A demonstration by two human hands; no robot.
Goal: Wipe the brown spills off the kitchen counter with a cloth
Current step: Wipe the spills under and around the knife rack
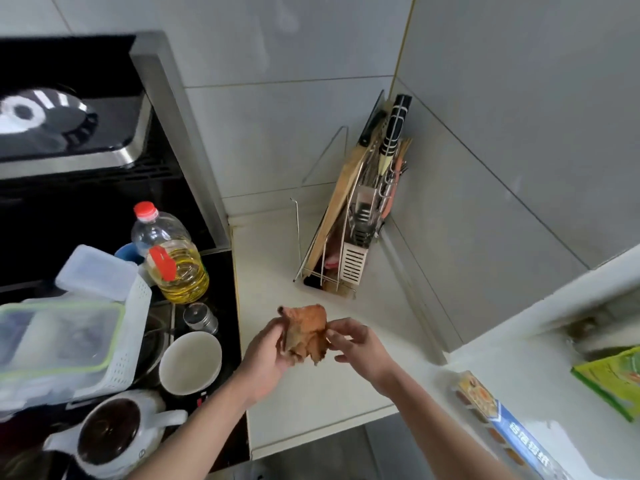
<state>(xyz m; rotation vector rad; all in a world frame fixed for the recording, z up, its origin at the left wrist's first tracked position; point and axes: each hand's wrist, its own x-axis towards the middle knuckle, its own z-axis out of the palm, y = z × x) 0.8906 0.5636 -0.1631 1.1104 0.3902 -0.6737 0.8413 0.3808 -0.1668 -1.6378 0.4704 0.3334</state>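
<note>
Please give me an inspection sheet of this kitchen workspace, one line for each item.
Surface: white counter, no brown spills seen on the visible part.
Job's things: brown-stained cloth, bunched, held above the counter.
Clutter: knife rack in the corner; oil bottle, white bowl, white basket and kettle on the black stove.
Grippers: left hand and right hand both grip the cloth.
Cables: nothing seen.
Surroundings: grey tiled wall; range hood at left; blue box on the right ledge.
</note>
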